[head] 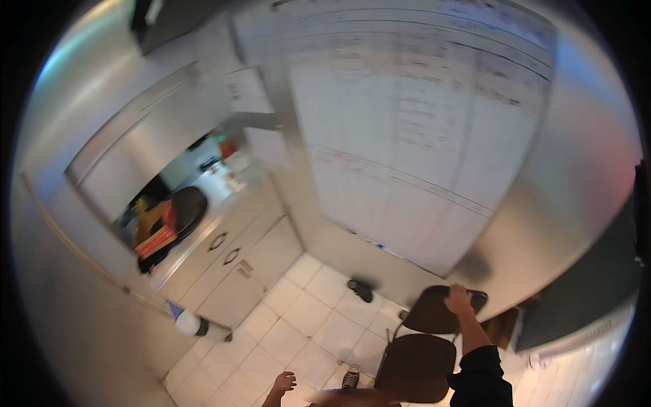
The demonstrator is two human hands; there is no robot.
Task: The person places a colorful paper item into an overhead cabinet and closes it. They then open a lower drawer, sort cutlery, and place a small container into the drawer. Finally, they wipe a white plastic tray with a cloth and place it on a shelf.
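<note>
My right hand (460, 299) holds the top edge of the dark backrest (431, 315) of a chair. The chair's dark seat (417, 368) lies nearer to me, below the backrest. My left hand (285, 381) hangs over the tiled floor with its fingers loosely bent and apart, and nothing is in it. Between the hands, at the bottom, one sneaker (351, 377) with pale laces shows on the floor.
A large whiteboard (386, 152) with writing covers the wall ahead. At left, a cabinet (239, 264) bears a red and brown cardboard box (156, 230) and a dark round object (192, 206). A black shoe (360, 290) lies by the wall. A dark panel (585, 274) stands at right.
</note>
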